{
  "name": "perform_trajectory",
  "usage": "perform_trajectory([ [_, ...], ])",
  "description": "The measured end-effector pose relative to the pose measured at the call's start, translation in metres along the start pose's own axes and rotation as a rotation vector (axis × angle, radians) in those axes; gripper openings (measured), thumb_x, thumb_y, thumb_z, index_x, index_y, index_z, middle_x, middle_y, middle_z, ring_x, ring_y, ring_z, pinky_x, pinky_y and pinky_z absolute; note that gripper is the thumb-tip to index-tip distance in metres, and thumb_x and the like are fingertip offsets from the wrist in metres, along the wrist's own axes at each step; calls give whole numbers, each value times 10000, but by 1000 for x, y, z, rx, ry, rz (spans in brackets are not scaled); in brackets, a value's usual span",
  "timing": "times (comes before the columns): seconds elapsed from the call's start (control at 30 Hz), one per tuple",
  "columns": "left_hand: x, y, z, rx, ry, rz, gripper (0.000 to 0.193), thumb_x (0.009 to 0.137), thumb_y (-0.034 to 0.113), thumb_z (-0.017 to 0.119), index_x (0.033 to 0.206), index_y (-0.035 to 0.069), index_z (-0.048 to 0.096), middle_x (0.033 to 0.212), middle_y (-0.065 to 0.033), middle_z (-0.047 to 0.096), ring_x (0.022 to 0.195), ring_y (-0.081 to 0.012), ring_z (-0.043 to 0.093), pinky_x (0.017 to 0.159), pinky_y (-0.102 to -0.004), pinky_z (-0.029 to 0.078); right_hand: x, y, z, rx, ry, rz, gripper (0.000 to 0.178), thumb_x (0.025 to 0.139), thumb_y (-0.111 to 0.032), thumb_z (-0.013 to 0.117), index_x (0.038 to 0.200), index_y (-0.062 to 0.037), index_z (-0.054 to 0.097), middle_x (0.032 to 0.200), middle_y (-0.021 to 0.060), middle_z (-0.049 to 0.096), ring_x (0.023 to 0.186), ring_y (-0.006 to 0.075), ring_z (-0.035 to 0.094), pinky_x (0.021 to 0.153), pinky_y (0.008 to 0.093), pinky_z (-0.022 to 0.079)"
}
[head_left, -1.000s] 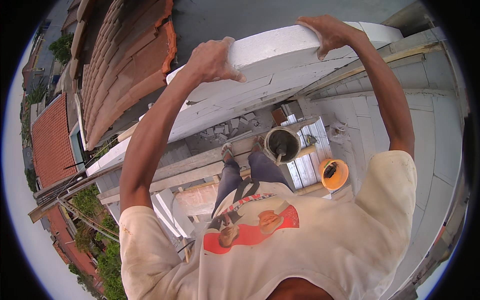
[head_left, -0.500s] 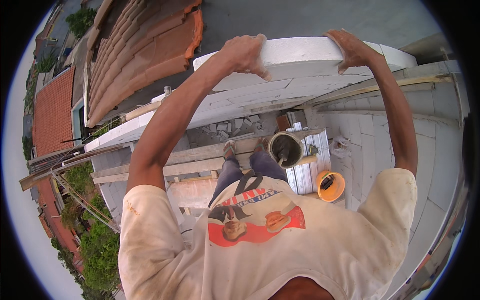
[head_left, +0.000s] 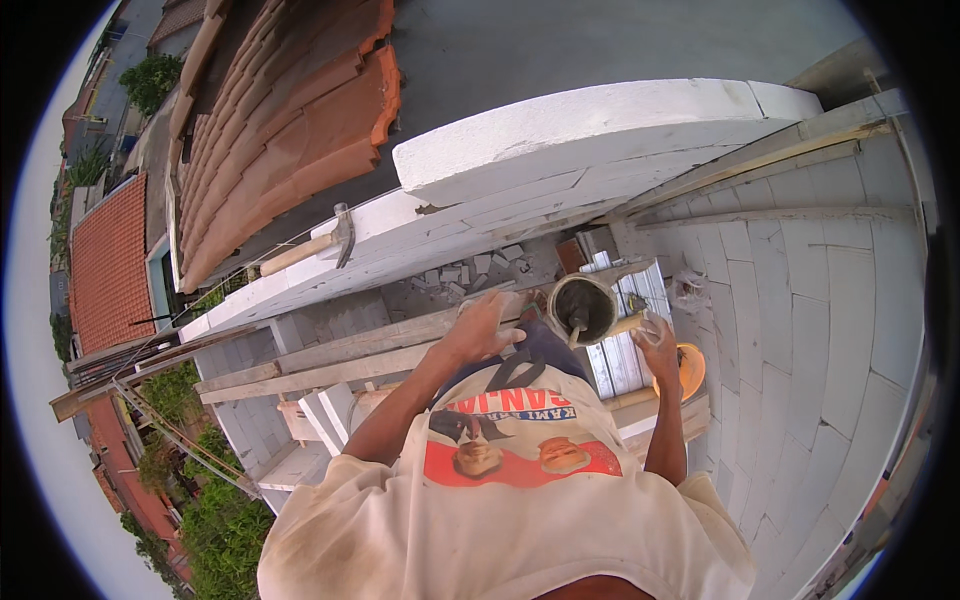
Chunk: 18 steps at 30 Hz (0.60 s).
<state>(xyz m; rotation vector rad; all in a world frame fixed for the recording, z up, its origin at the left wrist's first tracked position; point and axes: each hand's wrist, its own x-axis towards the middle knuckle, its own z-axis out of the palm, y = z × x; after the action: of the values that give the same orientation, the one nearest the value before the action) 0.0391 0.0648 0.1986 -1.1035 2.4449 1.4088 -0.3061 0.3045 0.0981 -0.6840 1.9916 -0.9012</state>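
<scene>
A long white block (head_left: 580,125) lies on top of the white block wall (head_left: 470,225) in front of me, with neither hand touching it. My left hand (head_left: 482,328) is lowered before my waist, left of a bucket of grey mortar (head_left: 605,335); its fingers are spread and it holds nothing. A tool handle sticks out of the mortar. On the bucket's other side hangs my right hand (head_left: 655,347), fingers loosely bent and apart, above an orange bucket (head_left: 692,370) that it partly hides. Further left, a claw hammer (head_left: 310,250) with a wooden handle rests on the wall top.
Wooden planks (head_left: 330,350) run along my left, near my feet. Broken block pieces (head_left: 465,273) lie at the wall's foot. Another block wall (head_left: 790,300) rises on the right. Beyond the front wall are a tiled roof (head_left: 290,130) and a drop to greenery (head_left: 215,520).
Both hands have let go of the white block on the wall top and come down toward my waist. The block stays in place, and the hammer is now in plain sight.
</scene>
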Motion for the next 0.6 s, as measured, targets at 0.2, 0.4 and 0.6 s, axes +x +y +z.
perform_trajectory([
  [0.2,-20,-146,91,60,-656,-409,797,902,479,727,1395,-98,483,1448,-379,481,1371,-477,486,1134,-503,411,-183,177,123,-341,-387,568,582,848,-415,791,1197,42,706,1209,276,709,1201,383,666,977,480,524],
  [0.4,-57,-193,121,161,-748,-441,981,919,528,701,1569,-80,289,1588,-366,325,1473,-494,369,1207,-509,344,-228,178,191,-68,-305,851,379,860,-388,746,776,-21,797,633,102,730,517,242,688,573,361,581],
  [0.6,-42,-211,157,456,-823,-627,1133,875,552,747,1639,13,107,1636,-366,175,1423,-615,345,1157,-633,356,-134,260,235,166,182,932,567,846,-602,768,732,-46,760,695,121,702,674,258,678,691,430,538],
])
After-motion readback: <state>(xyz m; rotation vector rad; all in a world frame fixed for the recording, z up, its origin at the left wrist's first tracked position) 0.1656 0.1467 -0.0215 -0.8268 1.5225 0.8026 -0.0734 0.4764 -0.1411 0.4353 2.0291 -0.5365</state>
